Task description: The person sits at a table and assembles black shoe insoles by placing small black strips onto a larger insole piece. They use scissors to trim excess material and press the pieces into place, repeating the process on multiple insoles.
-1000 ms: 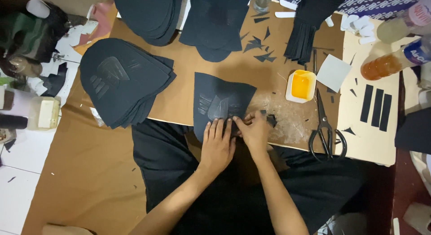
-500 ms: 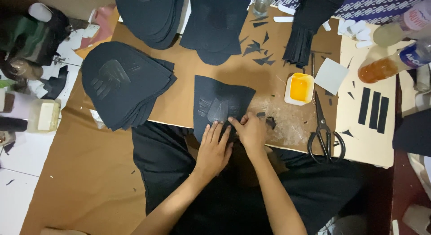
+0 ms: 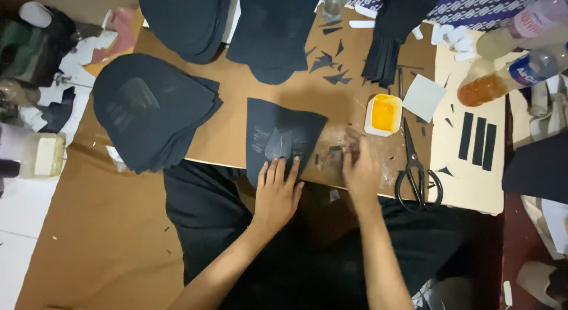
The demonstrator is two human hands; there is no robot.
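A person seated at a brown board (image 3: 236,103) presses the left hand (image 3: 278,188) flat, fingers spread wide, on the near edge of a dark cut panel (image 3: 281,138) lying at the board's front edge. The right hand (image 3: 360,168) rests just beside it on a glossy, smeared patch of the board, fingers down over small dark scraps; whether they pinch anything cannot be told.

An open tub (image 3: 383,113) of yellow paste sits near the right hand, with scissors (image 3: 417,171) just beyond. A careless sweep of that hand could likely tip the tub or drag paste across the panel. The panel overhangs the board's front edge slightly, so it might slide into the lap if the left hand lifts.

A stack (image 3: 151,117) of similar dark panels lies to the left, well apart. Three black strips (image 3: 478,139) lie side by side on a pale sheet at right.

At upper right, two clear bottles lie tilted: one (image 3: 503,79) holds orange liquid and wears a blue band label, the other (image 3: 520,26) a pink-red label. A cream block (image 3: 47,156) in a clear wrapper sits at the far left edge.
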